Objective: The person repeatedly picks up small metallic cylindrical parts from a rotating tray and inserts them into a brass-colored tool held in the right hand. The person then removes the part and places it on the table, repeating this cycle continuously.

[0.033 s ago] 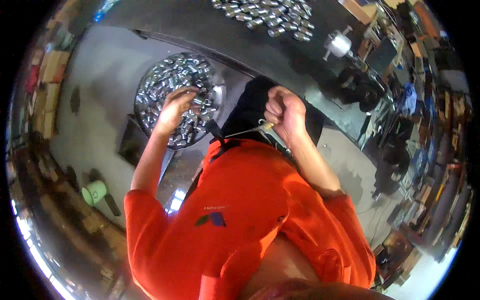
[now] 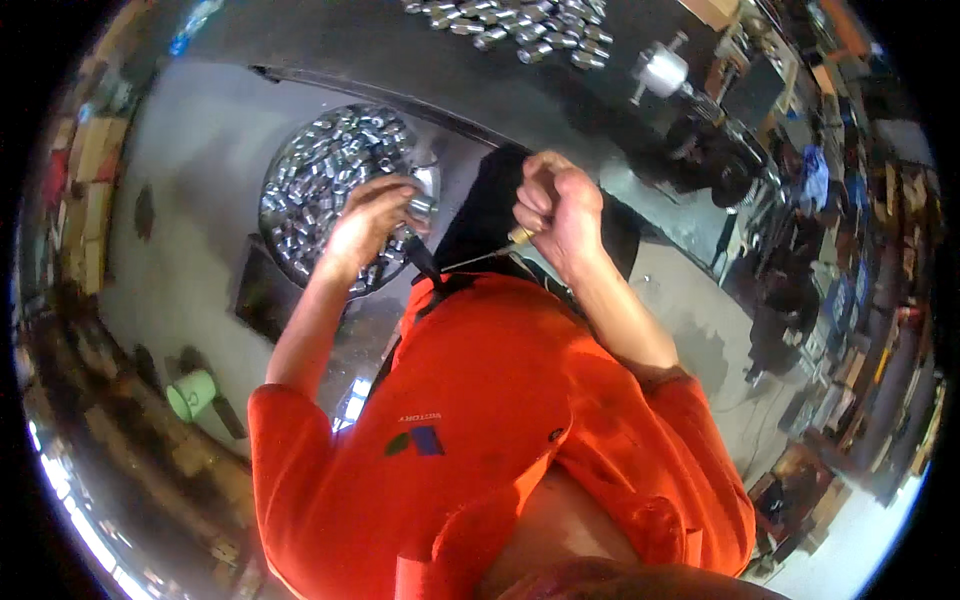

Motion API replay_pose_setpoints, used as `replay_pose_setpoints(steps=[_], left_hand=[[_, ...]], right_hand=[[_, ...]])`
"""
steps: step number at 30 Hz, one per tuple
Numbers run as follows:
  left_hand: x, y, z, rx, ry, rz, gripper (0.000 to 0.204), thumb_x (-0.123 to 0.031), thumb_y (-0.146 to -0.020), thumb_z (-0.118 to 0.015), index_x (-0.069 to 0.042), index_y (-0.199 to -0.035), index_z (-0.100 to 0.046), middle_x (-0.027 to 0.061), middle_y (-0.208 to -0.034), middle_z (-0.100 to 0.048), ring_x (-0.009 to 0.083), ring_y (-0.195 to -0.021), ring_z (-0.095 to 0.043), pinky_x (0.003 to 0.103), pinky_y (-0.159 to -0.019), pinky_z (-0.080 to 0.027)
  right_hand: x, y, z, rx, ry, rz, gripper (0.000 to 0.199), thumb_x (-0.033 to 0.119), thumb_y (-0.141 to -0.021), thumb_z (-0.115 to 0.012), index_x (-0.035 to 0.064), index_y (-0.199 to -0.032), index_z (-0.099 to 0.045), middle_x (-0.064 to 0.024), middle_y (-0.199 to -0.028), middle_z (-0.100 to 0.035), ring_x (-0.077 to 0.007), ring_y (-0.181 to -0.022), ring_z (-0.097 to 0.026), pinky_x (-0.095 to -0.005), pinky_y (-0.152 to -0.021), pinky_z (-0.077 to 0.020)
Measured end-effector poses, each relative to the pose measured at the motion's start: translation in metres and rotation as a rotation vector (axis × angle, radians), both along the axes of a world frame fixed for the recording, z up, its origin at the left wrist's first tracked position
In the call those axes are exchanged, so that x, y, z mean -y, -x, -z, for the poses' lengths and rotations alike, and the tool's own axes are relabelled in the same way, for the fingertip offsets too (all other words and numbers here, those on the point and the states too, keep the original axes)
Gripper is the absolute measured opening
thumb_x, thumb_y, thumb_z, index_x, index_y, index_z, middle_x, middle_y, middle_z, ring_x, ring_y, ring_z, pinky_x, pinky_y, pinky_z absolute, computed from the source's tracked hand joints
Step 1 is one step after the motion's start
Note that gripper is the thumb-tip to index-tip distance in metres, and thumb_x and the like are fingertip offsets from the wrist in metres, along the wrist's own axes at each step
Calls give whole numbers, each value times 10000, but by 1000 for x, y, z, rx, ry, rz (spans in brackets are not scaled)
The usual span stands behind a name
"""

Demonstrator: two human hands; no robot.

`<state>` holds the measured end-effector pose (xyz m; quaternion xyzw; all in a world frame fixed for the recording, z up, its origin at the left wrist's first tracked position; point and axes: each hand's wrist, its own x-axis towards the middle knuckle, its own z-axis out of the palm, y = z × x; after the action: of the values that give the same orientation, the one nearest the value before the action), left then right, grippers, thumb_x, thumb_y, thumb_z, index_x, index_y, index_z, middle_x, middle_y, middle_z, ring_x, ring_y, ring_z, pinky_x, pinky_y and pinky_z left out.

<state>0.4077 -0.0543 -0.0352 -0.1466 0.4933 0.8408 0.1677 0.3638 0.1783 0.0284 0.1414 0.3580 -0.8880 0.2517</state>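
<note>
My left hand (image 2: 365,225) is closed around a small shiny metal cylinder (image 2: 422,195), held over the near edge of a round tray (image 2: 263,215) heaped with several similar silver parts. My right hand (image 2: 560,215) grips a thin pointed tool (image 2: 480,258) by its yellowish handle. The slim shaft runs left and down toward the left hand. Both hands are raised in front of my chest, above an orange shirt (image 2: 480,420). A dark cloth (image 2: 480,210) hangs between and behind the hands.
More silver parts (image 2: 520,25) lie on a dark bench at the top. A white cylindrical object (image 2: 660,70) stands to their right. A green mug (image 2: 192,393) sits on the floor at lower left. Cluttered shelves line the right side.
</note>
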Motion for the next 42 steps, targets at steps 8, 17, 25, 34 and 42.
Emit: replay_pose_setpoints(steps=[8, 17, 25, 34, 42], left_hand=[[-106, 13, -34, -143, -307, 111, 194, -66, -831, -518, 57, -970, -463, 174, -853, -575, 268, -726, -605, 371, -688, -506], [-124, 16, -45, -289, 36, -34, 154, -3, -801, -555, 36, -932, -484, 108, -832, -570, 179, -702, -593, 270, -666, -486], [-114, 30, -43, -909, 883, 8, 207, 40, -638, -644, -7, -820, -557, 120, -799, -600, 243, -808, -597, 335, -836, -449], [-39, 96, -49, -595, 1102, -186, 199, -49, -678, -674, 19, -832, -567, 92, -792, -620, 117, -758, -577, 265, -685, -462], [15, 284, -52, -719, 1661, -217, 258, -215, -676, -622, -82, -896, -603, 123, -829, -627, 285, -796, -598, 346, -700, -468]], right_hand=[[-22, 12, -7, -89, 150, 310, 156, 73, -683, -334, 16, -736, -469, -32, -517, -335, -98, -456, -259, -232, -405, -217], [-22, 19, 1, -208, 147, 406, 142, 75, -682, -351, 27, -723, -478, -35, -512, -343, -105, -447, -276, -239, -405, -226], [-14, 31, 19, 84, 154, 448, 120, 133, -775, -373, 46, -786, -454, -4, -521, -289, -105, -460, -251, -238, -401, -217], [-32, 7, 9, 27, 83, 318, 141, 144, -791, -324, 63, -790, -439, 4, -543, -278, -106, -463, -219, -243, -411, -203], [-37, -4, 32, 70, 53, 283, 129, 117, -750, -340, 51, -785, -445, -2, -532, -275, -99, -456, -218, -232, -402, -206]])
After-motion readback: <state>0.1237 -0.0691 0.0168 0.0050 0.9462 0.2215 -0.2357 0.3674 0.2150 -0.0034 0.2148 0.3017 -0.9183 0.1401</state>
